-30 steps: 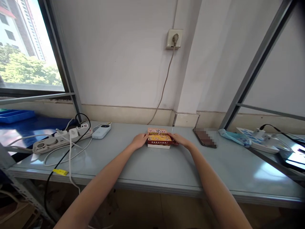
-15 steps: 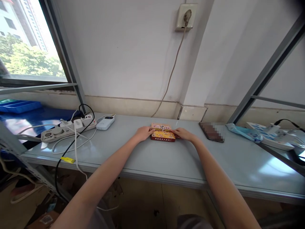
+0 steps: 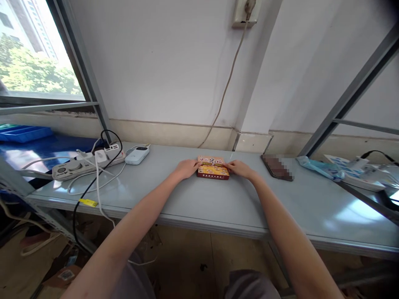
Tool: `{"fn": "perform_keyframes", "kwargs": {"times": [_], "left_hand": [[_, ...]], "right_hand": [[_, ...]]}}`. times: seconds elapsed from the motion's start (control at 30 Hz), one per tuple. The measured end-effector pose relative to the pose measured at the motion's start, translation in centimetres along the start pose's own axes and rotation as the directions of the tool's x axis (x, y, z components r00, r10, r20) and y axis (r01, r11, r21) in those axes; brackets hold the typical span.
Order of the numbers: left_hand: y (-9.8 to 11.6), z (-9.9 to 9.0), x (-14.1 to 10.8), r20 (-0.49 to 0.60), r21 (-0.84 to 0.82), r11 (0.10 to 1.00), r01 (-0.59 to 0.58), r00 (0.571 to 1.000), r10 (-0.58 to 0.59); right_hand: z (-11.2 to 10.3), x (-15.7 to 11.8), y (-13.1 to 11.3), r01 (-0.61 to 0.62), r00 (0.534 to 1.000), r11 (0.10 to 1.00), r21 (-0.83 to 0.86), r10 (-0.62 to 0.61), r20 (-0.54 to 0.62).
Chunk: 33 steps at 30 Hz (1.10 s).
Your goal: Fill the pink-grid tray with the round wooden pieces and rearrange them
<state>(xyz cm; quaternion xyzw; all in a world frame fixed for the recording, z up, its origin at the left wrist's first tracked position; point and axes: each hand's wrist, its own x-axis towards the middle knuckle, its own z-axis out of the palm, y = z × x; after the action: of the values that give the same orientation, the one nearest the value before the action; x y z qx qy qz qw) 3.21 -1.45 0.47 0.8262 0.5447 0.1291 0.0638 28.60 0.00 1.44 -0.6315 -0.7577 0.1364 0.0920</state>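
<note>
Below the tabletop [image 3: 199,199], at the near end of the view: brownish floor [image 3: 193,249] and dark grey cloth over the knee [image 3: 252,284]. Tabletop smooth, grey, with a ridged front edge and a bright glare patch at right. Black and white cords hang over that edge at left; a yellow tag [image 3: 88,202], flat and oblong, sits on the black one.

Box [image 3: 213,169], at mid-tabletop between the hands: shallow, rectangular, printed orange-yellow on top, maroon on the front side, light characters on both. Left hand [image 3: 188,168]: fingers closed on the box's left side. Right hand [image 3: 240,168]: fingers narrow, closed on its right side.

Off to the left, power strip [image 3: 75,165], long white plastic, crowded with plugs; just beside it, a rounded white device [image 3: 137,155]. To the right, dark slab [image 3: 274,167], partly pixelated, then crinkled bluish plastic [image 3: 322,168].

Behind: cream baseboard, matte pale wall [image 3: 171,74], thin cable [image 3: 231,74] rising to a square socket [image 3: 240,16].
</note>
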Motion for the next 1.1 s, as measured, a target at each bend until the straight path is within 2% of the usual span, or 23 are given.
{"fn": "perform_keyframes", "kwargs": {"times": [0.07, 0.13, 0.23, 0.37, 0.67, 0.73, 0.8, 0.83, 0.87, 0.9, 0.93, 0.97, 1.0, 1.03, 1.07, 1.1], "left_hand": [[-0.4, -0.1, 0.1, -0.024, 0.060, 0.998, 0.032, 0.999, -0.031], [-1.0, -0.2, 0.3, -0.064, 0.131, 0.988, 0.077, 0.996, -0.069], [-1.9, -0.1, 0.4, -0.072, 0.206, 0.973, 0.105, 0.993, -0.092], [-2.3, 0.2, 0.5, -0.032, 0.246, 0.968, 0.042, 0.999, -0.035], [-2.2, 0.2, 0.4, -0.008, 0.203, 0.978, 0.050, 0.999, -0.049], [-1.8, 0.1, 0.3, -0.045, 0.185, 0.980, 0.068, 0.997, -0.061], [-1.1, -0.2, 0.1, -0.170, 0.157, 0.986, 0.061, 0.985, -0.034], [-0.6, -0.3, -0.1, -0.265, 0.144, 0.989, 0.031, 0.964, 0.008], [-0.1, -0.5, -0.3, -0.371, 0.135, 0.991, -0.018, 0.926, 0.067], [0.4, -0.6, -0.5, -0.478, 0.136, 0.987, -0.082, 0.867, 0.138], [0.9, -0.6, -0.8, -0.570, 0.150, 0.976, -0.157, 0.793, 0.215], [1.5, -0.6, -1.0, -0.642, 0.178, 0.956, -0.233, 0.709, 0.292], [2.0, -0.5, -1.3, -0.689, 0.228, 0.923, -0.310, 0.619, 0.378], [2.6, -0.4, -1.5, -0.695, 0.305, 0.869, -0.389, 0.534, 0.482], [3.1, -0.2, -1.7, -0.666, 0.397, 0.793, -0.463, 0.449, 0.595], [3.6, -0.1, -1.8, -0.614, 0.481, 0.707, -0.518, 0.377, 0.693]], "right_hand": [[0.0, 0.0, -0.1, -0.085, 0.994, 0.991, -0.103, 0.077, -0.076], [0.1, 0.0, -0.1, -0.127, 0.989, 0.978, -0.166, 0.114, -0.091], [0.4, -0.1, -0.1, -0.124, 0.991, 0.971, -0.202, 0.112, -0.070], [0.4, -0.2, -0.4, -0.114, 0.993, 0.967, -0.228, 0.102, -0.064], [0.5, -0.4, -0.6, -0.091, 0.995, 0.964, -0.251, 0.076, -0.072], [0.7, -0.4, -0.7, -0.100, 0.993, 0.962, -0.253, 0.081, -0.085], [0.8, -0.6, -0.9, -0.119, 0.991, 0.961, -0.251, 0.099, -0.090], [0.7, -0.8, -1.0, -0.141, 0.987, 0.958, -0.250, 0.117, -0.111], [0.4, -1.1, -1.3, -0.180, 0.975, 0.953, -0.243, 0.140, -0.172], [0.0, -1.4, -1.7, -0.230, 0.947, 0.947, -0.223, 0.165, -0.275], [-0.5, -1.8, -2.2, -0.276, 0.895, 0.944, -0.180, 0.185, -0.405], [-1.0, -2.2, -2.8, -0.297, 0.822, 0.948, -0.113, 0.193, -0.536], [-1.5, -2.6, -3.5, -0.276, 0.742, 0.961, -0.034, 0.190, -0.643], [-1.9, -2.9, -4.2, -0.198, 0.699, 0.979, 0.043, 0.171, -0.694], [-2.1, -3.2, -4.8, -0.066, 0.716, 0.992, 0.105, 0.120, -0.688], [-2.0, -3.4, -5.5, 0.095, 0.771, 0.983, 0.159, 0.029, -0.637]]}}
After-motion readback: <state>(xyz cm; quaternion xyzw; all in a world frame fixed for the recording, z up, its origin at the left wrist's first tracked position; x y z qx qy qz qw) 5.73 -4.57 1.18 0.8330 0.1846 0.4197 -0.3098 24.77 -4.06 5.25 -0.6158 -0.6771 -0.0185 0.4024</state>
